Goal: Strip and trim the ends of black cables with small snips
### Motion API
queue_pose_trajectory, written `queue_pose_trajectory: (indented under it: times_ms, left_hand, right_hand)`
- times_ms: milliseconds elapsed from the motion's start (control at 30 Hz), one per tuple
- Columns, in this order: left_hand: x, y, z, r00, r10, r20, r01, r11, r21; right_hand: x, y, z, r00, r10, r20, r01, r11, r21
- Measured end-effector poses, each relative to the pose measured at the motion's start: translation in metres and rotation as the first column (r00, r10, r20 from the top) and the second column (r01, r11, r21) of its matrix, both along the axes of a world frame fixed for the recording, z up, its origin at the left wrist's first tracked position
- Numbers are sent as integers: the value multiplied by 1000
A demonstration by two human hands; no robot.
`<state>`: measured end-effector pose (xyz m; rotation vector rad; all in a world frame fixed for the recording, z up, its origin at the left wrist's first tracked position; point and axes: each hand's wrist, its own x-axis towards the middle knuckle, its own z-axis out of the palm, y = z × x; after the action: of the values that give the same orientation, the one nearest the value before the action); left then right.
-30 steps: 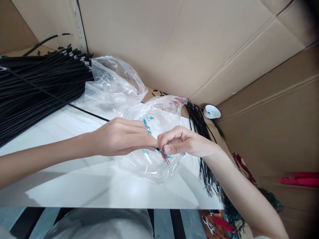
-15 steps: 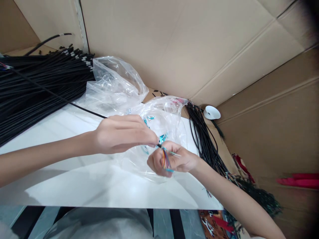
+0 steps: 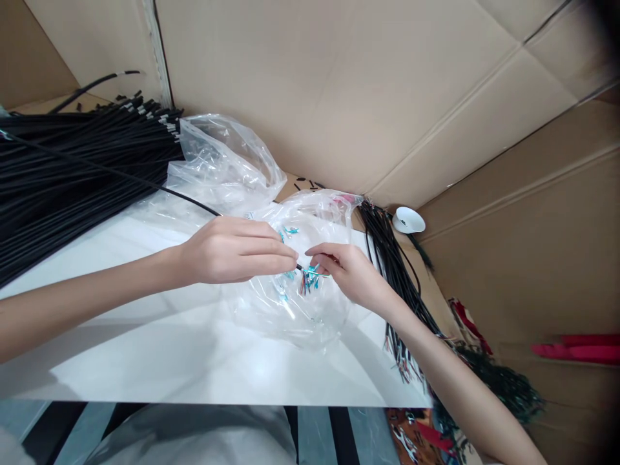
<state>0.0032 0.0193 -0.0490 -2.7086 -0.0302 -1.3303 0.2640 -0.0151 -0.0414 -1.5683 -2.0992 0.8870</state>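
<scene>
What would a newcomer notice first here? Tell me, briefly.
At centre, the left hand pinches a thin black cable whose coloured wire ends meet the right hand, above a crumpled clear plastic bag on the white table. A thick pile of black cables fills the left, and cardboard walls close in behind.

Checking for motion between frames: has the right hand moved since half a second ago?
Yes. The right hand moved up and right, toward the white dish, away from the table's near edge.
</scene>
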Motion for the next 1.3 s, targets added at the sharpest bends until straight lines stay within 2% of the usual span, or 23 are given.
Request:
queue_pose_trajectory:
  times_ms: [100, 200, 300, 400, 467, 567, 600, 633, 667, 733, 800, 833, 900, 933, 967, 1000, 1033, 1100, 1167, 1200, 1233, 1300]
  left_hand:
    - [0, 0, 0, 997, 58, -51, -59, 998, -34]
    - [0, 1, -2, 992, 92, -89, -97, 994, -57]
    - [2, 2, -5, 993, 101, -59, -102, 995, -5]
    - [3, 2, -6, 991, 127, -41, -126, 992, 29]
    - [3, 2, -6, 989, 140, -43, -138, 989, 44]
    - [4, 1, -5, 988, 150, -46, -148, 988, 51]
    - [5, 0, -5, 987, 153, -45, -151, 987, 49]
    - [5, -1, -4, 987, 157, -45, -155, 987, 47]
    - [6, -2, -4, 986, 161, -46, -159, 986, 41]
    - [8, -4, -4, 983, 174, -50, -173, 985, 22]
    - [10, -6, -4, 978, 202, -56, -202, 979, 8]
    - [10, -7, -4, 973, 220, -64, -220, 976, 2]
    - [11, -10, -4, 965, 246, -85, -247, 969, -2]
    - [11, -11, -4, 962, 252, -103, -254, 967, -5]
    - [11, -12, -3, 960, 252, -124, -256, 967, -12]
    - [11, -12, -3, 959, 244, -144, -250, 968, -22]
    - [11, -13, -3, 960, 229, -162, -237, 971, -35]
    - [11, -13, -3, 969, 182, -168, -197, 977, -77]
    - [10, -12, -4, 981, 136, -136, -153, 981, -120]
    - [10, -12, -5, 986, 119, -119, -135, 981, -138]
    - [10, -12, -5, 988, 108, -107, -124, 980, -155]
    - [9, -12, -6, 992, 89, -88, -104, 978, -178]
  right_hand:
    - [-1, -4, 1, 1000, -23, 8, 22, 997, 67]
    - [-7, -12, 12, 986, -22, -166, 36, 996, 82]
    - [-14, -21, 24, 923, 34, -382, -59, 997, -54]
    - [-20, -27, 28, 880, 38, -473, -122, 981, -148]
    - [-23, -30, 28, 886, 39, -462, -95, 991, -98]
    - [-23, -32, 26, 958, 109, -267, -67, 984, 164]
    - [-23, -33, 25, 978, 139, -153, -90, 953, 290]
    - [-23, -34, 25, 987, 159, -23, -134, 897, 420]
    - [-24, -34, 25, 981, 161, 111, -195, 817, 542]
    - [-26, -36, 23, 934, 89, 347, -326, 614, 719]
    - [-29, -38, 20, 866, -23, 500, -440, 441, 782]
    - [-31, -38, 20, 833, -58, 550, -491, 382, 783]
    - [-33, -37, 20, 786, -63, 615, -566, 328, 756]
    - [-34, -36, 21, 774, -22, 633, -591, 335, 734]
    - [-34, -34, 23, 772, 48, 634, -604, 369, 707]
    - [-33, -30, 26, 780, 143, 610, -604, 430, 671]
    - [-32, -26, 29, 796, 255, 549, -592, 515, 620]
    - [-29, -17, 34, 851, 433, 298, -525, 714, 463]
    - [-25, -7, 36, 890, 454, -39, -432, 869, 242]
    - [-23, -2, 35, 891, 411, -193, -394, 911, 122]
    - [-22, 1, 33, 878, 355, -321, -373, 928, 7]
    - [-20, 6, 27, 828, 252, -501, -376, 912, -162]
